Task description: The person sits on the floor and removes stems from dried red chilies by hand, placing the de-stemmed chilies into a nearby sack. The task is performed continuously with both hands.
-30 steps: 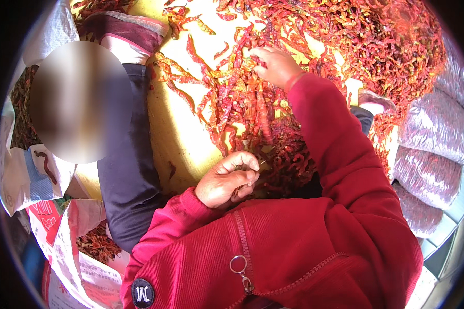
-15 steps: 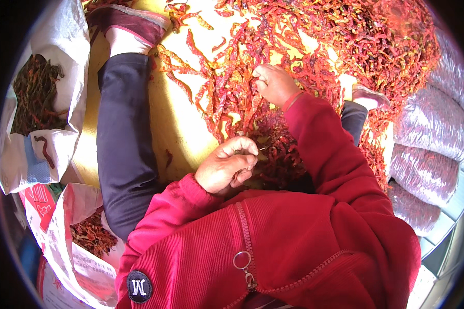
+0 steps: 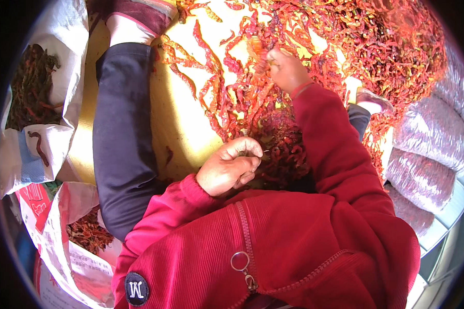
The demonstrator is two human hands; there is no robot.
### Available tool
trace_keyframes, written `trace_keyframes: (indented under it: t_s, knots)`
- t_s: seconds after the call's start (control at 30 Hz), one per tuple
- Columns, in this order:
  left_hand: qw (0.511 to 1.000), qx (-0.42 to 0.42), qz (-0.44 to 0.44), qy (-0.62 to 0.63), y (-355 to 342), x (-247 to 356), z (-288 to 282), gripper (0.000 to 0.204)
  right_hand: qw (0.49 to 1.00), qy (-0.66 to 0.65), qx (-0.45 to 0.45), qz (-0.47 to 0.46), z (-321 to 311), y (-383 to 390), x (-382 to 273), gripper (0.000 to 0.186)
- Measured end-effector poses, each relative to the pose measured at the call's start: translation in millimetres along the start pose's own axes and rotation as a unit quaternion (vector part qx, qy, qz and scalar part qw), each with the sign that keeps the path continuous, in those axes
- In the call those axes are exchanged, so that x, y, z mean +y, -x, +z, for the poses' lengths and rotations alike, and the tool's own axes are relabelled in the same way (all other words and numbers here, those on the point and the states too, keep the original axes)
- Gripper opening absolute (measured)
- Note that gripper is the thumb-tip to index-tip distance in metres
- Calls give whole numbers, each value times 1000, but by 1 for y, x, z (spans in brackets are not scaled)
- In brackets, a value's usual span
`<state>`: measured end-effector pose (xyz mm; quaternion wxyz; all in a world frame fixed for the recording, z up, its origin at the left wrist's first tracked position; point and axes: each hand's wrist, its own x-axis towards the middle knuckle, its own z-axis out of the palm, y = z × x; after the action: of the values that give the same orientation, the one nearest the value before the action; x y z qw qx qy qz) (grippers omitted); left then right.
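Note:
My left hand [image 3: 231, 166] is closed in a pinch low in front of my jacket. A thin pale tip, perhaps a stem, shows at its fingertips, but the fingers hide the rest. Farther out and to the right, my right hand [image 3: 290, 71] is closed above the spread of peppers. At its fingertips is a motion-blurred orange-red dried chili pepper [image 3: 257, 50]. Beneath and between the hands lie loose dried red chili peppers [image 3: 231, 98] on a yellow surface [image 3: 185, 116]. A darker red heap [image 3: 286, 154] lies just right of my left hand.
A large chili heap [image 3: 386, 46] fills the far right. Filled clear plastic bags [image 3: 425, 129] are stacked along the right edge. At left stand a white sack [image 3: 69, 46] with dark dried peppers and another sack [image 3: 56, 242] with red bits. My legs stretch out either side.
My right hand has moved slightly away from me and right, and a blurred chili pepper now shows at its fingertips. The left hand stays pinched in nearly the same place.

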<state>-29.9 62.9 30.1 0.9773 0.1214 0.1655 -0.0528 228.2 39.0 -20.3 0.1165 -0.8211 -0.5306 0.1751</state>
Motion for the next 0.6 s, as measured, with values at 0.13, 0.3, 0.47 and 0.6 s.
trace_keyframes:
  t_s: [0.13,0.3,0.47,0.6]
  knots:
    - [1000,8,1,-10,0,2,0,14,997,39,53,-48,-9,1,3,17]
    - [999,26,-1,-31,1,6,3,14,977,70,120,-161,-14,-15,-36,14]
    - [1000,5,15,-26,1,3,1,14,982,80,15,-173,13,-18,-59,17]
    - [999,14,5,-29,1,4,2,15,986,118,-50,-107,23,-28,-55,15]
